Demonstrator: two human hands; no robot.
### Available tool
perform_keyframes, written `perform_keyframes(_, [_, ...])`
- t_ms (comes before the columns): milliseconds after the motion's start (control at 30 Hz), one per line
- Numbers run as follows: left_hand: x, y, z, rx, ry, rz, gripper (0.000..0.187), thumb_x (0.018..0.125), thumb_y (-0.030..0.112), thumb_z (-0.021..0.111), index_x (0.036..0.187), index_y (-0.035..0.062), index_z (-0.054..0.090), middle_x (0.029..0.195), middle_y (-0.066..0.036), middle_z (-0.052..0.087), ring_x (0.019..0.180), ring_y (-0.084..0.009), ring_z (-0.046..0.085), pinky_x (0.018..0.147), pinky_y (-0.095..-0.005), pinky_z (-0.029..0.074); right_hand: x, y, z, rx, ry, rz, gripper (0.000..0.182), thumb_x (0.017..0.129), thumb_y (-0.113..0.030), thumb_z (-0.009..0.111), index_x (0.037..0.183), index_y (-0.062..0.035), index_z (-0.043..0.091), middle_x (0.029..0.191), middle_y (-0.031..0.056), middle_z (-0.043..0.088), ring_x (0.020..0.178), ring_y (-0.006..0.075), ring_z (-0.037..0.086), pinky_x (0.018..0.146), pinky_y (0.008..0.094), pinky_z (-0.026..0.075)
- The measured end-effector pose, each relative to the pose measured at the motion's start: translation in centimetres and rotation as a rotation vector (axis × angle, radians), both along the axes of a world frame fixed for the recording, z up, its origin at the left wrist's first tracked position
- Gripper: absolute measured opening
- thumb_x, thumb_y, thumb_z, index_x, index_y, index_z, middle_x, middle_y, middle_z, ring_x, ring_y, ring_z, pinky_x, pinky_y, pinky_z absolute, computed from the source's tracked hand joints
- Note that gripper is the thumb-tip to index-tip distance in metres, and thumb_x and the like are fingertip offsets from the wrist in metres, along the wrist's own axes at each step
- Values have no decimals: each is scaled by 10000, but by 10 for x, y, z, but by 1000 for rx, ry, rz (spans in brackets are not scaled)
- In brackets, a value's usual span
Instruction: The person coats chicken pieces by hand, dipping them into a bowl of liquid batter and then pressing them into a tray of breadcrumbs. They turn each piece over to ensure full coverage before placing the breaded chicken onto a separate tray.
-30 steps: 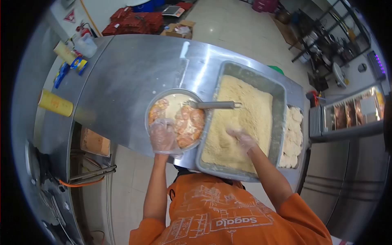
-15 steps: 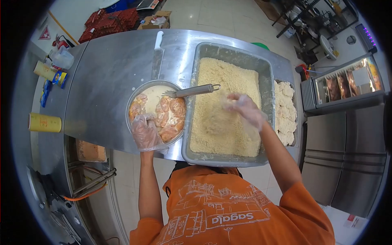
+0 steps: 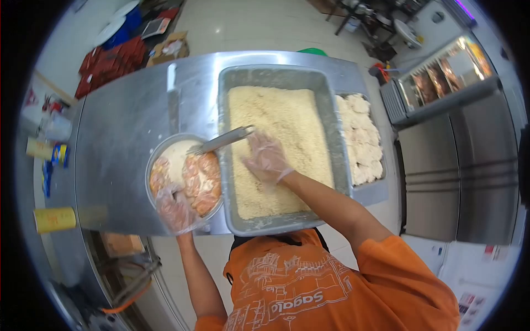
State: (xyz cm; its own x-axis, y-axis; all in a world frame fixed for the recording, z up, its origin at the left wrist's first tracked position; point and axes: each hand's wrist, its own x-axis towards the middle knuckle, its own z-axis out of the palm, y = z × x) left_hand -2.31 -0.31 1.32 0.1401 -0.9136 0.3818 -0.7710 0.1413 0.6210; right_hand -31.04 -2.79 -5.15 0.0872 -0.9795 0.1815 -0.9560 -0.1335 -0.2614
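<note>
The gloved left hand [image 3: 178, 211] was at the near side of a round bowl [image 3: 148, 179], its fingers curled beside the raw meat [image 3: 201, 187]; whether they gripped a piece could not be determined. The meat lay in pale liquid inside the bowl. The gloved right hand [image 3: 268, 160] was above the crumbs [image 3: 292, 138] in a grey tub [image 3: 276, 77], fingers open and spread, contact unclear. A whisk [image 3: 223, 140] leaned from the bowl across the tub's rim. A knife [image 3: 173, 105] lay on the table [image 3: 118, 138] beyond the bowl. A tray of coated pieces [image 3: 361, 138] stood right of the tub.
</note>
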Motion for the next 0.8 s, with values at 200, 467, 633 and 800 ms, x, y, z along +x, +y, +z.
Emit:
perform_keyframes(200, [-1, -2, -1, 32, 3, -10, 128, 771, -20, 575, 852, 8, 670, 840, -151, 673, 814, -298, 649, 778, -380, 505, -59, 8, 47, 484, -63, 62, 675, 723, -662, 650, 809, 4, 714, 806, 179, 687, 818, 317, 666, 769, 431, 503])
perform_keyframes(467, [4, -4, -14, 55, 57, -31, 174, 776, -39, 543, 894, -11, 669, 841, -137, 682, 801, -271, 650, 774, -359, 501, -122, 43, 152, 261, -552, 58, 489, 726, -470, 786, 618, -25, 615, 620, 130, 582, 557, 205, 528, 595, 345, 484])
perform_keyframes(633, [-2, 0, -11, 17, 19, -29, 172, 776, -43, 531, 891, -23, 657, 855, -132, 679, 803, -263, 644, 785, -361, 498, -215, 67, 213, 47, -512, -77, 444, 741, -415, 800, 672, 5, 673, 633, 116, 615, 572, 172, 568, 604, 329, 505])
perform_keyframes(800, [6, -3, -19, 67, -9, 5, 188, 772, -39, 531, 923, -34, 644, 892, -155, 675, 832, -272, 639, 799, -378, 493, -295, 111, 227, 1, -338, -361, 443, 755, -309, 806, 957, 72, 703, 908, 189, 689, 779, 211, 651, 765, 334, 537])
